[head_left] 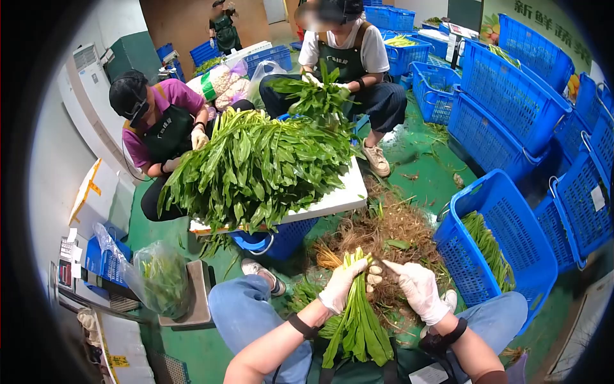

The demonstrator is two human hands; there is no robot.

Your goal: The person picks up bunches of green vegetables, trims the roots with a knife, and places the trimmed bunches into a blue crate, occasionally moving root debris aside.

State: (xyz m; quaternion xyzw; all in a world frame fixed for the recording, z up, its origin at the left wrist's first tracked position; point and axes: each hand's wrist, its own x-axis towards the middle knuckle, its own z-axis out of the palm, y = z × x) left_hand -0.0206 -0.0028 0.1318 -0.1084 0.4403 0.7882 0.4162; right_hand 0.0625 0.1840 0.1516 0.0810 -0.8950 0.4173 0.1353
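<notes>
My left hand (344, 283), in a white glove, is closed round a bunch of leafy greens (361, 333), whose pale stem ends point up and away and whose leaves hang over my lap. Close to its right, my gloved right hand (419, 289) is closed on a thin dark tool (389, 264), probably a knife, pointing at the stem ends. Beyond both hands a heap of brown roots (390, 230) lies on the green floor. A large pile of greens (256, 160) covers a white foam board (339, 197) resting on a blue crate (275, 242).
A blue basket (460, 272) holding greens stands at my right, with stacked blue crates (505, 96) behind. Two seated co-workers (160, 125) (348, 57) flank the pile; another person (224, 29) stands far back. A plastic bag of greens (163, 278) is on the left.
</notes>
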